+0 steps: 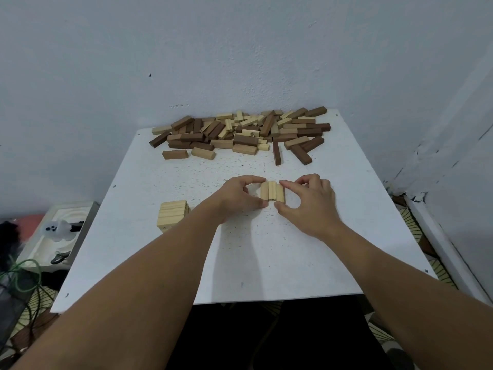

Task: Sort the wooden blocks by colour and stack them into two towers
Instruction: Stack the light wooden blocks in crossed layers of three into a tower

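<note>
Three light blocks (272, 191) lie side by side mid-tabletop (266, 257), pinched between the left hand (237, 197) and right hand (309, 202). A light stack (172, 215) stands at nine o'clock; the mixed pile (240, 132) lies at twelve.

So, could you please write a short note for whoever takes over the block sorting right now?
Left hand and right hand: fingers pinch a row of three light blocks from either side, lying flat mid-table.
Light tower: a few layers up, near the table's left edge.
Mixed pile: dark and light blocks, still unsorted by the wall.
Done: light tower begun.
Left: place this row, sort the pile, build the dark tower, of which nothing shows yet.
</note>
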{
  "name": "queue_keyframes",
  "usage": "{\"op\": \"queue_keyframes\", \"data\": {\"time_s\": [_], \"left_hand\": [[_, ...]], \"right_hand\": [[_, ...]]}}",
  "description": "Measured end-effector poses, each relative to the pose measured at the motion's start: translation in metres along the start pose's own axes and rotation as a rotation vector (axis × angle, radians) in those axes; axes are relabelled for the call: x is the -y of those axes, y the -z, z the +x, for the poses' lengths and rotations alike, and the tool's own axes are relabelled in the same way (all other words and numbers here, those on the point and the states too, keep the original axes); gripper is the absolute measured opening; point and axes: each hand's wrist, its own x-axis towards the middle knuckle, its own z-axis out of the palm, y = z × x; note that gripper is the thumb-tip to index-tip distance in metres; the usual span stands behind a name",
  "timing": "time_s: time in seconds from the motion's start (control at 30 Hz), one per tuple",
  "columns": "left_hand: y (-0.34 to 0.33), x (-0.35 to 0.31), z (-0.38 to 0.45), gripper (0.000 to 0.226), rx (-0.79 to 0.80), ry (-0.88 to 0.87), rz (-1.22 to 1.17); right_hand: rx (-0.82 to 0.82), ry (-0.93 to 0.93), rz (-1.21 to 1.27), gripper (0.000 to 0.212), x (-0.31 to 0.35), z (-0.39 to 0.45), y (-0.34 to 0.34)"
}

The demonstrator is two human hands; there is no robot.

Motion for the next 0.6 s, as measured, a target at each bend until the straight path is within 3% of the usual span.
{"op": "queue_keyframes", "data": {"time_s": [0.6], "left_hand": [[0.0024, 0.0015, 0.0003, 0.057, 0.067, -0.026, 0.055]], "right_hand": [[0.086, 0.011, -0.02, 0.063, 0.002, 0.0, 0.0065]]}}
